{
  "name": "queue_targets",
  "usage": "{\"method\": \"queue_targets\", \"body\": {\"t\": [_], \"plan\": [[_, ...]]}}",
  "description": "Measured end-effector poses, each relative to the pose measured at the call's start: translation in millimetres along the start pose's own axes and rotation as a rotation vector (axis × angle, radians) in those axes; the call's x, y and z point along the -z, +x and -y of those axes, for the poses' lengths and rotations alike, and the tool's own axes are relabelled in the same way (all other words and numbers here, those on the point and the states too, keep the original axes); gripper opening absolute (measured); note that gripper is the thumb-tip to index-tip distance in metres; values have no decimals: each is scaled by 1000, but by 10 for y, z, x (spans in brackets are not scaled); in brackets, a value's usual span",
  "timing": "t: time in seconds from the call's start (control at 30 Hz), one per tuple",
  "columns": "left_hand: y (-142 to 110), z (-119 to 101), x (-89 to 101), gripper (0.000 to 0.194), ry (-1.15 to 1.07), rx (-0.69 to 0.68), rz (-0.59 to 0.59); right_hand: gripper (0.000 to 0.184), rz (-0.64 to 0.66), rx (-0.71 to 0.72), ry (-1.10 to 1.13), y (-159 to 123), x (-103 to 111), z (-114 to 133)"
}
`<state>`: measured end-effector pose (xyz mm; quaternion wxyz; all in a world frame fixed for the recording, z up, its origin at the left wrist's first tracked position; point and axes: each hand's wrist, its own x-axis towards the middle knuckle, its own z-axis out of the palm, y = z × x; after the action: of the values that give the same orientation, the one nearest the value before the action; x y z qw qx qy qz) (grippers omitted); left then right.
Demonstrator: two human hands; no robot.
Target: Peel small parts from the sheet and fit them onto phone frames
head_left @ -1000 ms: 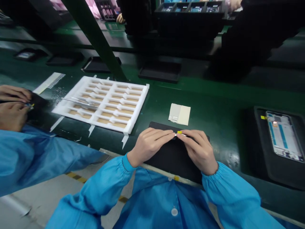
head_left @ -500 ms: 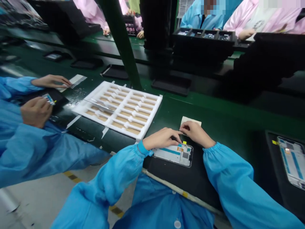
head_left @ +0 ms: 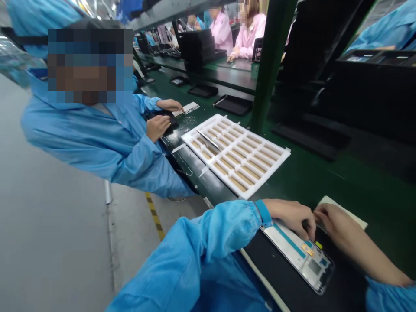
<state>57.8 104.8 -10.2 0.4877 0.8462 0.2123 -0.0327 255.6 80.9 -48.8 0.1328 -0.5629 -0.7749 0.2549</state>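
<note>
A phone frame [head_left: 287,245], silvery with blue strips and a yellow tab, lies on the black mat [head_left: 260,253] in front of me. My left hand [head_left: 294,216] hovers over its far edge, fingers bent down and drawn together; what their tips hold, if anything, is hidden. My right hand [head_left: 336,221] is just beyond the frame, beside a cream card [head_left: 352,212]. Its thumb and fingers are pinched close to my left fingers, and anything between them is too small to make out.
Left of my hands sits a white foam tray [head_left: 266,182] with slotted compartments, tweezers [head_left: 209,140] lying across it. A co-worker in blue [head_left: 87,138] works farther left, beside a white sheet [head_left: 191,107]. A green post [head_left: 269,65] and black trays [head_left: 234,105] stand behind.
My view has swung to the left, so the co-worker shows more fully and my hands appear farther right. Both hands stay by the phone frame; the left fingers look more curled.
</note>
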Motion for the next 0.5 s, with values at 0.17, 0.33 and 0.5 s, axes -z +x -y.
{"method": "queue_targets", "body": {"t": [0.17,0.33,0.5], "plan": [[19,30,-12,11,4,-16,9,27,-92,-82,213,-32,102,-7],[-19,82,-46,12,-12,-38,-24,12,-253,-175,488,-156,261,220],[-237,-23,-106,19,68,-109,-128,10,-371,-338,540,-333,282,240]]}}
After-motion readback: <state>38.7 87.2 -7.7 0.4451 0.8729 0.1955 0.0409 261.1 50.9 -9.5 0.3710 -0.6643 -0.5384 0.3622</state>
